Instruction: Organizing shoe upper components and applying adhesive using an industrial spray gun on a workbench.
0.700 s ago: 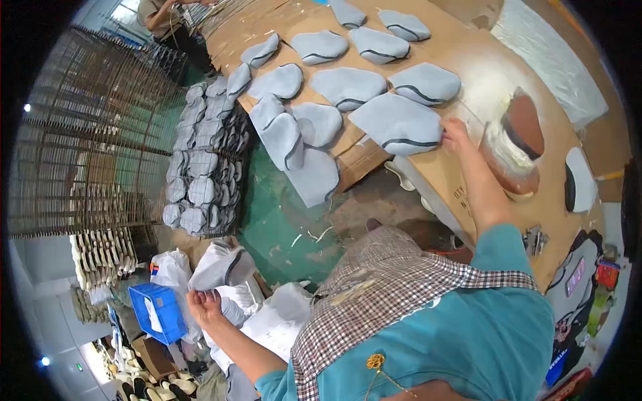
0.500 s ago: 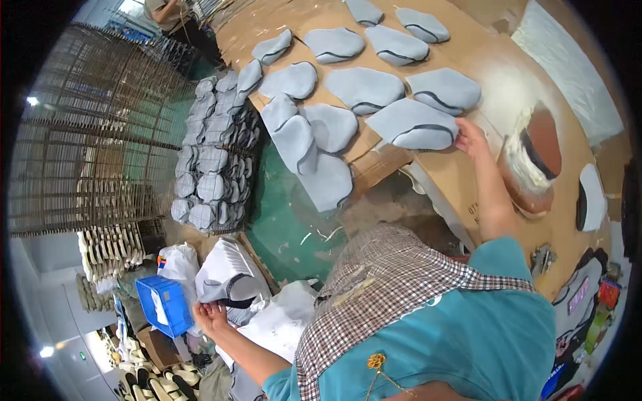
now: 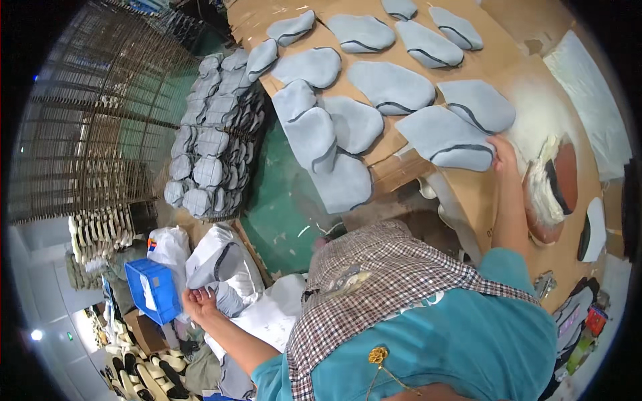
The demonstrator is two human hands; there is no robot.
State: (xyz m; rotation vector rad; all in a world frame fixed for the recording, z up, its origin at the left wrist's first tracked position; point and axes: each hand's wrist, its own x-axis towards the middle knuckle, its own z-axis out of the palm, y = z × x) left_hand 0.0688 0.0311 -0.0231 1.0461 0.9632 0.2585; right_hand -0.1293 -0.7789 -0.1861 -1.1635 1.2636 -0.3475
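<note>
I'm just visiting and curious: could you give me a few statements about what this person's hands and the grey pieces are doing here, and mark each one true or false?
1. The right hand touches a grey fabric piece lying on the cardboard-covered table. True.
2. The left hand rests on the table too. False: it reaches down beside the table and grips a grey piece over white bags.
3. A blue crate stands near the left hand. True.
4. The grey pieces on the table are all in one neat pile. False: they lie spread out, some overlapping.
5. More grey pieces are stacked beside the table. True.
</note>
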